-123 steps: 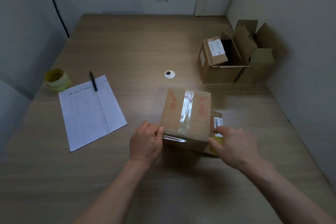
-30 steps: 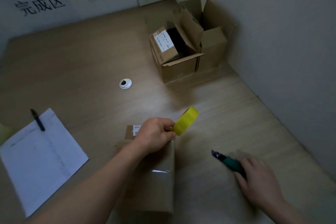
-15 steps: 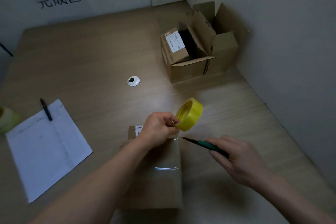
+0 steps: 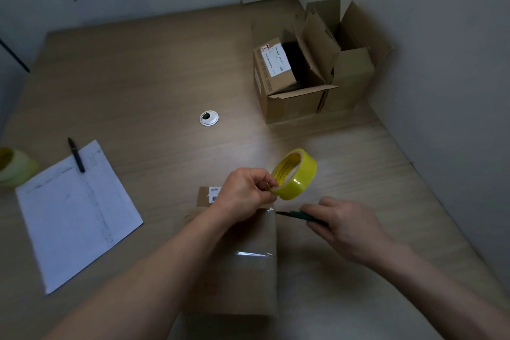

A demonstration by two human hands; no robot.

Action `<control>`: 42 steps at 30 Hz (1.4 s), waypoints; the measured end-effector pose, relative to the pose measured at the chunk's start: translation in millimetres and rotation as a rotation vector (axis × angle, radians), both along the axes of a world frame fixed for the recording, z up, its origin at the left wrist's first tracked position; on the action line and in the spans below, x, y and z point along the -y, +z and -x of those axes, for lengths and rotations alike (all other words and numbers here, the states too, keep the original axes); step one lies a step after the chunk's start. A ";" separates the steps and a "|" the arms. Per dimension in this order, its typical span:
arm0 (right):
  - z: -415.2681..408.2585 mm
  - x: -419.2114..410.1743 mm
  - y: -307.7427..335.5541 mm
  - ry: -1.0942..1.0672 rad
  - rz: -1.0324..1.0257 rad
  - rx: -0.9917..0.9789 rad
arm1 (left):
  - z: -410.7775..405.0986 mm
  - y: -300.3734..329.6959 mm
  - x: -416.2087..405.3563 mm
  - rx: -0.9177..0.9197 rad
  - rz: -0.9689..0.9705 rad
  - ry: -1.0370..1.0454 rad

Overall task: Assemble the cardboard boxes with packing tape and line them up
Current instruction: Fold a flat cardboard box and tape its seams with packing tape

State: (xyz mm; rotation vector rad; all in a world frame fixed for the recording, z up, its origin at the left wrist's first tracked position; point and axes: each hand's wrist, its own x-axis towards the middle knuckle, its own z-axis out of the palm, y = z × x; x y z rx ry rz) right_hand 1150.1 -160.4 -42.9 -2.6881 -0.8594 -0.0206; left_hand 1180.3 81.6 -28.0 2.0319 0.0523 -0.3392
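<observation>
Left hand (image 4: 244,190) pinches the yellow tape roll (image 4: 295,174) by its rim, held up just above the far edge of the cardboard box (image 4: 248,262), which sits on the table (image 4: 154,69) right in front of the person. Right hand (image 4: 345,226) grips a green cutter (image 4: 300,215), blade tip w/in a hair of the box's far corner.

Looks like the tape-cutting step: strip is laid over the top, next move needs the blade across the taut bit btwn roll and box, w/o nicking the fingers.

Vs half a sec ago: roll about same spot, cutter tip closer to the corner. Open boxes (image 4: 309,72) by the wall unchanged.
</observation>
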 end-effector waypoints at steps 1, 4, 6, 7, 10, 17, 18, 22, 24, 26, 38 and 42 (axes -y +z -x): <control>-0.8 0.9 -6.7 -0.037 0.029 -0.003 | 0.5 0.4 0.1 0.001 -0.004 0.000; 9.7 26.3 -35.5 -0.235 0.132 -0.058 | 1.5 1.4 0.3 -0.003 -0.023 0.009; 24.6 51.0 -52.6 -0.328 0.220 -0.124 | 1.1 1.1 0.2 -0.001 -0.050 0.008; 30.8 59.1 -57.6 -0.350 0.262 -0.137 | 0.9 0.7 0.3 -0.001 -0.073 0.003; 39.7 47.1 -52.3 -0.395 0.152 -0.052 | -0.1 -1.1 0.4 0.004 -0.195 0.013; 41.3 -81.4 1.9 -0.390 -0.651 -0.273 | -1.8 -4.3 2.2 0.059 -0.278 0.180; 40.1 -88.9 -0.2 -0.396 -0.669 -0.289 | -1.8 -5.5 1.2 0.071 -0.254 0.226; 30.1 -98.7 -15.6 -0.438 -0.672 -0.398 | 0.4 -3.9 -0.7 0.113 -0.175 0.306; 25.6 -102.4 -18.4 -0.461 -0.757 -0.562 | 1.7 -1.5 -1.2 0.127 -0.152 0.324; 24.0 -106.7 -16.6 -0.473 -0.847 -0.701 | 2.7 -0.9 -2.1 0.133 -0.115 0.347; 22.2 -66.5 73.4 -0.551 -0.619 -0.046 | 11.4 55.6 -13.4 0.054 0.223 0.413; 3.1 -71.8 123.0 -0.138 -0.142 0.183 | 21.7 90.8 -12.7 -0.041 0.261 0.145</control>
